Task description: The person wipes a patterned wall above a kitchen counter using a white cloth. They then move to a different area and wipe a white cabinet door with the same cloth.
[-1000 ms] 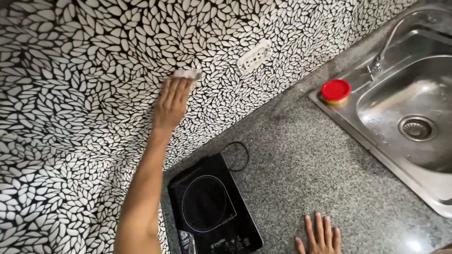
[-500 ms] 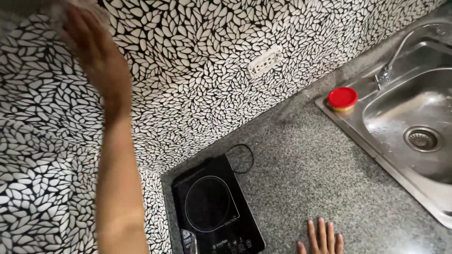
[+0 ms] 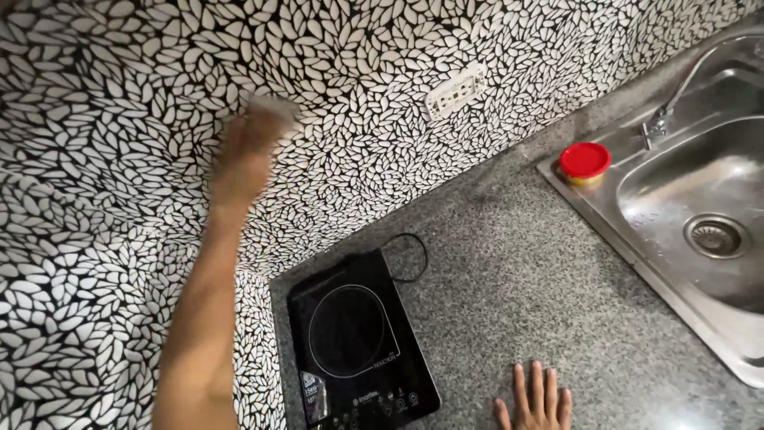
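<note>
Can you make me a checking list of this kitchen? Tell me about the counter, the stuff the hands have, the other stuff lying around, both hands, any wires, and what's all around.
Surface: grey speckled counter.
Job's things: pale cloth pressed on the leaf-pattern wall; blurred.
Clutter: black cooktop in the corner; red-lidded jar on the sink rim.
Hands: left hand raised on the wall, holding the cloth; right hand flat on the counter, fingers spread, holding nothing.
Cables: black cord looped behind the cooktop.
Surroundings: steel sink with tap; white wall outlet.
</note>
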